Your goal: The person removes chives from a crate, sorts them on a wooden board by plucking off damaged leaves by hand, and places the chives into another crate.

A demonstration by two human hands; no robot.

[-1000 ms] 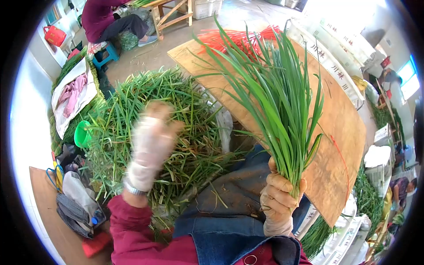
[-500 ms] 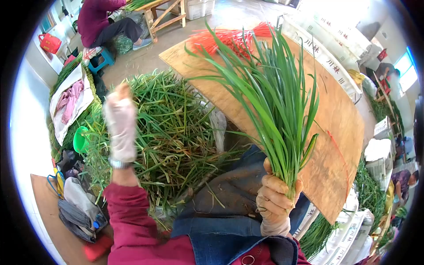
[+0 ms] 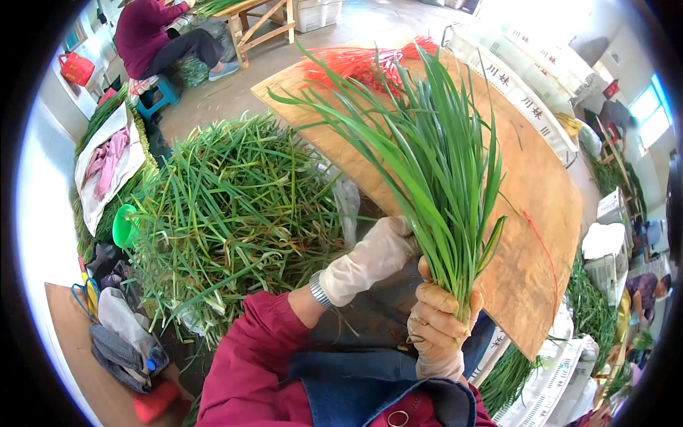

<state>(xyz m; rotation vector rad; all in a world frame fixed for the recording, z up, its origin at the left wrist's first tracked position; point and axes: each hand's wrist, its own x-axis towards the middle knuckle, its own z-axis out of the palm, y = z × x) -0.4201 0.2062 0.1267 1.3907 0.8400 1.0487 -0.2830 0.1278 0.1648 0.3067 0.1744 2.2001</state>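
Observation:
My right hand (image 3: 440, 327), in a thin glove, is closed round the lower stems of a bunch of garlic chives (image 3: 445, 192). The long flat leaves fan upward over the board, and one at the right side has a yellowish edge. My left hand (image 3: 370, 262), in a pale glove with a metal watch band at the wrist, has its fingers curled together at the left edge of the bunch, just above my right hand. Its fingertips are partly hidden by the leaves, so what they pinch cannot be made out.
A big heap of loose green and browned leaves (image 3: 242, 220) lies at my left. The wooden board (image 3: 541, 206) before me carries red ties (image 3: 356, 67). White crates (image 3: 516, 89) line its far right side. A person (image 3: 153, 39) sits at another table, back left.
My left hand has come from above the leaf heap, rightward and down to the bunch's left edge. My right hand still holds the chives, nearly in the same place.

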